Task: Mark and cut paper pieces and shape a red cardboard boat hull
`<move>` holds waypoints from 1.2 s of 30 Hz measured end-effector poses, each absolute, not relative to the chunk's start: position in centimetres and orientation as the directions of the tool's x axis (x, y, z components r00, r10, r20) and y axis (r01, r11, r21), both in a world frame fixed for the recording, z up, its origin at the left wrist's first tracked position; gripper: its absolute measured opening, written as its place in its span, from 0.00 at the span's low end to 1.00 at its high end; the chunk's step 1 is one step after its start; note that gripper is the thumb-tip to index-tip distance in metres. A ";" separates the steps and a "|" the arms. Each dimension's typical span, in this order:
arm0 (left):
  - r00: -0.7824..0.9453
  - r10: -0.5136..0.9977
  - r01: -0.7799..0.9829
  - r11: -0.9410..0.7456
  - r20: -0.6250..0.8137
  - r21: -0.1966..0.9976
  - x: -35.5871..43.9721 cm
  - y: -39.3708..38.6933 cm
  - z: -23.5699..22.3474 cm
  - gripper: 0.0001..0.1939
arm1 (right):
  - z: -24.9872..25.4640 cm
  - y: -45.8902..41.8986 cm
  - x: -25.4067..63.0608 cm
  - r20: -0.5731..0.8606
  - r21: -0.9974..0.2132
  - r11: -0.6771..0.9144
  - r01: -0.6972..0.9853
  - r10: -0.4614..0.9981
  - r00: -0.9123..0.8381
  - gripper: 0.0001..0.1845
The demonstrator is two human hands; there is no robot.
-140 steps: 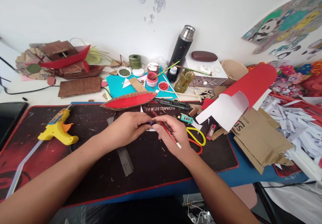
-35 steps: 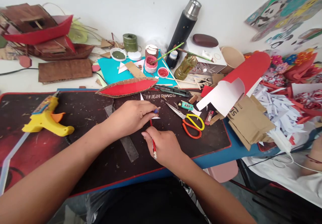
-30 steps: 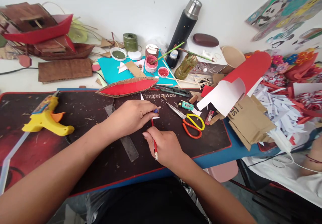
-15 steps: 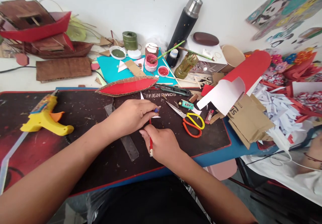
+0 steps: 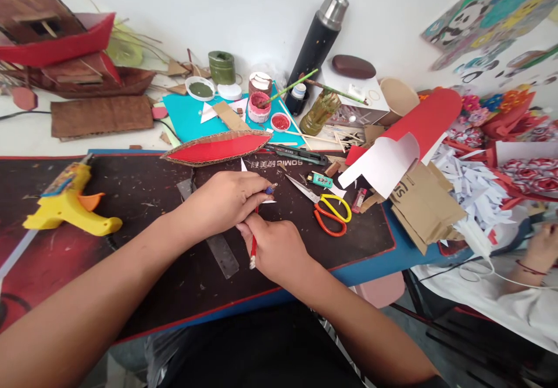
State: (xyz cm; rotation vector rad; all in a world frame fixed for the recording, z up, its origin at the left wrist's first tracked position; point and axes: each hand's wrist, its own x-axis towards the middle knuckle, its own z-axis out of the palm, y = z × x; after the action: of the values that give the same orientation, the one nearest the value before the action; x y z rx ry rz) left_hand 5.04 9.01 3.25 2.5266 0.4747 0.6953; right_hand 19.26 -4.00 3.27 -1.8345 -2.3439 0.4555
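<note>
A red pencil with a pale end is gripped in my right hand, its fingers closed around it. The pencil points up and away, and its far end disappears beneath my left hand. Between the left thumb and index finger I pinch a small blue object with a pale tip; its kind is unclear. Both hands touch or nearly touch above the dark desk mat. Partly hidden under the left hand lie a clear ruler and a white paper piece.
Right of my hands lie scissors, a green lighter and a utility knife. A red-lined cardboard hull lies ahead. At left is a yellow glue gun. Paint pots and a flask stand behind. Another person's hand shows at right.
My right hand has moved from beside the scissors to below my left hand, then slightly left and up against it, with the pencil turned more upright. The view has shifted slightly.
</note>
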 end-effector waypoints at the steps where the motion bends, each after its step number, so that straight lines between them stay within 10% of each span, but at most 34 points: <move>1: 0.815 0.437 0.199 -0.828 0.381 0.524 5.0 9.0 3.3 0.15 | 3.2 -4.0 19.2 -0.080 -0.311 0.214 0.926 0.965 -0.250 0.19; 36: 0.803 0.479 0.231 -0.798 0.355 0.557 5.0 9.0 3.4 0.16 | 2.9 -3.9 19.3 -0.028 -0.343 0.222 0.913 0.969 -0.246 0.21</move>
State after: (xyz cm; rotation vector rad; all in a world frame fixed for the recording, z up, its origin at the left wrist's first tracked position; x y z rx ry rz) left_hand 4.99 9.01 3.37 2.4904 0.5272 0.6719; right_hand 19.33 -3.89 2.89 -1.7962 -2.2981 0.4328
